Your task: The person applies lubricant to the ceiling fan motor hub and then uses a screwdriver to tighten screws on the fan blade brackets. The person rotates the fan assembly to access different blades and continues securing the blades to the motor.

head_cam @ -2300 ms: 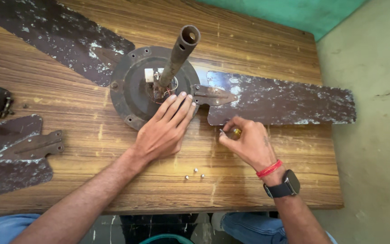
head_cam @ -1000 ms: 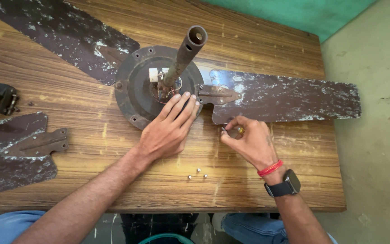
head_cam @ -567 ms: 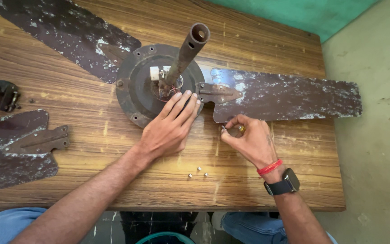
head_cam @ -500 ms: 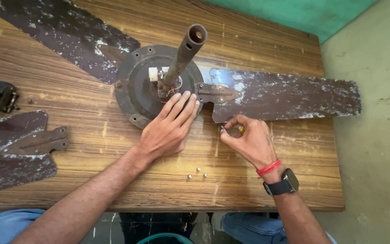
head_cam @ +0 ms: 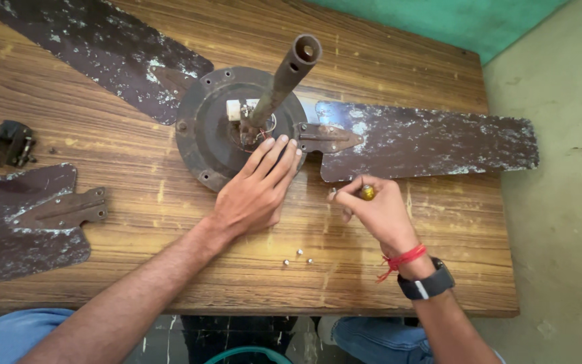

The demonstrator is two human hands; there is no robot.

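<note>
A dark round ceiling fan motor [head_cam: 200, 138] with an upright rusty rod [head_cam: 284, 77] lies on a wooden table [head_cam: 170, 269]. My left hand [head_cam: 254, 192] rests flat on the motor's near edge, fingers spread. One worn brown blade [head_cam: 426, 141] is attached on the right by its bracket [head_cam: 325, 138]. My right hand [head_cam: 375, 212] is closed around a small yellow-tipped tool [head_cam: 368, 193] just below that blade's inner end. Three small screws [head_cam: 298, 257] lie on the table between my arms.
A second blade [head_cam: 95, 47] runs to the far left. A loose blade [head_cam: 25, 226] with its bracket lies at the left edge. A small dark metal part [head_cam: 11, 143] sits beside it. The table ends at right against a pale floor [head_cam: 560, 222].
Both hands stay almost in place. My right hand has shifted very slightly near the blade's inner end, and the view has drifted a little.
</note>
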